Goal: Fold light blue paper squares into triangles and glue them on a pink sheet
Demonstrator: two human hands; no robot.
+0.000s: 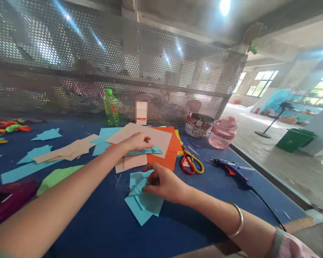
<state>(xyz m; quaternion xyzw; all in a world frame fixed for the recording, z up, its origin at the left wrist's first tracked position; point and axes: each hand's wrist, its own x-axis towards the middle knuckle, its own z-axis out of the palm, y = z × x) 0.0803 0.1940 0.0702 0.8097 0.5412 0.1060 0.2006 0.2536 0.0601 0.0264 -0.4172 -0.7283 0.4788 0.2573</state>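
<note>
My left hand [138, 141] reaches over the paper stack, its fingers curled against folded blue paper pieces [156, 149]; part of its grip is hidden. Nearer to me, my right hand [167, 182] hovers low over a loose pile of light blue paper pieces [143, 211]. Its thumb and fingers are bent but apart, with the fingertips at the top of the pile. Under the left hand lie pale peach sheets [158, 138] and an orange sheet [174, 154]. Scissors [197, 165] with red and yellow handles lie to the right of these sheets.
A blue glue gun [230, 168] with a cord lies at the right. Behind stand a pink water jug [223, 132], a round basket [199, 125] and a green bottle [111, 107]. Peach strips [67, 150] and blue cutouts [47, 134] lie left. A perforated metal screen [156, 71] borders the back.
</note>
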